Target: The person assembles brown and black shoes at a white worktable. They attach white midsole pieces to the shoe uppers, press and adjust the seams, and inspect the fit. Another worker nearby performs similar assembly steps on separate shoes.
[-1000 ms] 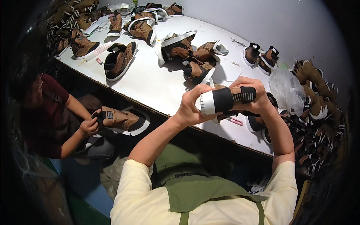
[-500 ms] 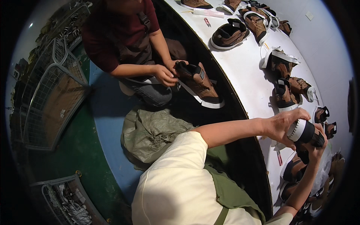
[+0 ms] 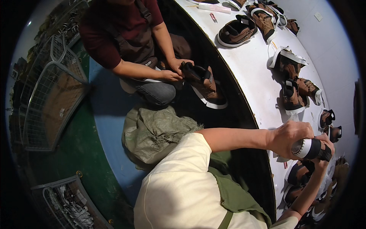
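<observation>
I hold a black shoe with a white sole [image 3: 310, 149] above the white table's [image 3: 251, 76] near edge. My left hand [image 3: 288, 137] grips its heel end from the left. My right hand [image 3: 327, 147] reaches up from below and closes on its far end, mostly hidden behind the shoe. To my left a seated person in a dark red top holds a brown and black shoe [image 3: 204, 84] in both hands beside the table edge.
Several brown and black shoes [image 3: 238, 31] lie along the table, more of them [image 3: 299, 179] under my hands. A greenish sack [image 3: 154, 131] lies on the blue floor. Wire cages [image 3: 49, 103] stand at the left.
The view has swung left and down, from the tabletop to the floor and the seated person. My hands keep the same shoe, now at the picture's right edge.
</observation>
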A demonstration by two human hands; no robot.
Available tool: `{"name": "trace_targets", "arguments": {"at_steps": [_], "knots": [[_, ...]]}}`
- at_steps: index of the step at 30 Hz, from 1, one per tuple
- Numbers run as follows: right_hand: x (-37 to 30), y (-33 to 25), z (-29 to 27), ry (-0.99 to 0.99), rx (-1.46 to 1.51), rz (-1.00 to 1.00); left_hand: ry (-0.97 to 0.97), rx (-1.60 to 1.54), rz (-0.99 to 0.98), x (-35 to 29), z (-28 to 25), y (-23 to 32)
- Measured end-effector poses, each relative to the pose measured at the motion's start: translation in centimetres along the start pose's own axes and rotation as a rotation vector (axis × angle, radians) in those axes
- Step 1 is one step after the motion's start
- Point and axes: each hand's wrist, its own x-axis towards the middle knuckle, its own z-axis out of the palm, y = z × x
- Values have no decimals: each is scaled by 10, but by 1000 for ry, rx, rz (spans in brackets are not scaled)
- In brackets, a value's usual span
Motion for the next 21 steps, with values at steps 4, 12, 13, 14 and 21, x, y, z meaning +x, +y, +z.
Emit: {"name": "trace_targets", "arguments": {"at_steps": [4,12,13,14,21], "knots": [[9,1,8,-20,64,140,-28,17,-26,-7,-2,-17],[17,14,27,-5,85,153,-28,64,-100,-20,-13,-29],[18,15,28,-20,24,130,-31,57,-85,-23,-16,-31],[19,17,27,-30,-49,114,-36,69,-68,-24,-17,-35],[33,4,33,18,94,0,-202,71,-171,-5,-31,-38]]}}
